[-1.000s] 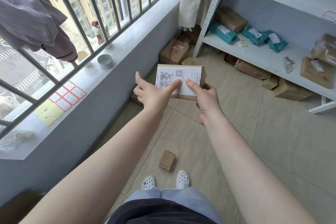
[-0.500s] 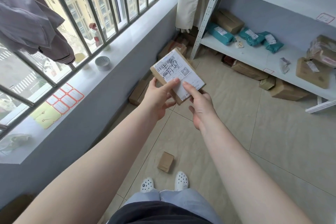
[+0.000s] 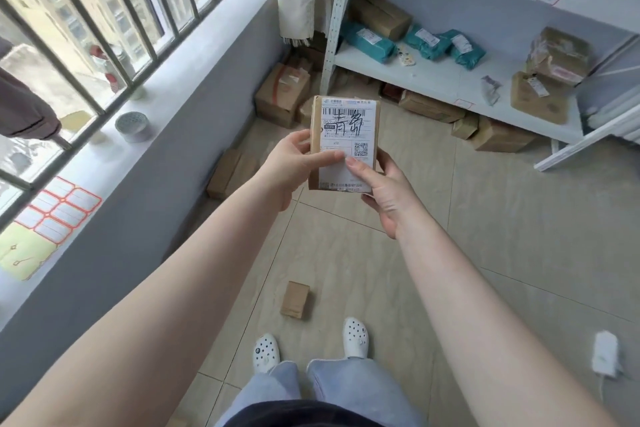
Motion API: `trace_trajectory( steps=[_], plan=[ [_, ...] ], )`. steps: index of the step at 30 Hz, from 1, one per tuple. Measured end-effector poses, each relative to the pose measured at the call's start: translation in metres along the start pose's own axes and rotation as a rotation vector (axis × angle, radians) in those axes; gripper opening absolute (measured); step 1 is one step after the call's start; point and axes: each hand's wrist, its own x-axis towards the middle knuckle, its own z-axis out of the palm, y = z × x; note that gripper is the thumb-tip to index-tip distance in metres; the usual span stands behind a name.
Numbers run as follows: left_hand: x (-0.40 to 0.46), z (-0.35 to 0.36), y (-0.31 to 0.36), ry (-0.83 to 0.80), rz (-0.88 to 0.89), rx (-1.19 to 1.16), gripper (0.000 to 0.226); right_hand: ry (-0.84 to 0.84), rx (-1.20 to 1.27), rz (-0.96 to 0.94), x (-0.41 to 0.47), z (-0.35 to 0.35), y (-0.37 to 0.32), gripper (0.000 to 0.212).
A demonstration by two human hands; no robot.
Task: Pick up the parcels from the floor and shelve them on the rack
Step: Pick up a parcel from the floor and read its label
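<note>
Head view: left hand (image 3: pixel 289 167) and right hand (image 3: pixel 384 191) are gripping a labelled parcel (image 3: pixel 344 142). Both grips are closing around its lower edges; keeping it level should be helping on the way to the rack (image 3: pixel 450 80).

A single wide-angle head-mounted camera supplies the only view, so no second view shares any part of the scene. The camera looks forward and steeply down from standing height. The wearer's white shoes (image 3: pixel 355 337) appear at 6 o'clock, near the bottom edge. Both forearms extend from the lower corners toward frame centre, close to the lens. The tiled floor (image 3: pixel 502 218) fills the middle distance. The barred window (image 3: pixel 114 11) runs along 10 o'clock, and the rack (image 3: pixel 433 80) occupies 1 to 2 o'clock, farther off. Straight lines bow near the edges.
</note>
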Motion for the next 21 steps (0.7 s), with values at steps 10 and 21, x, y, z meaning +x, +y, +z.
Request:
trace_trajectory(
  steps=[10,21],
  plan=[
    [0.056,0.126,-0.027,0.01,0.004,0.042,0.037,0.0,0.022,0.004,0.047,-0.132,0.01,0.053],
    [0.108,0.27,-0.019,0.073,0.028,0.01,0.025,-0.001,0.006,-0.042,0.092,-0.276,-0.021,0.028]
  ],
)
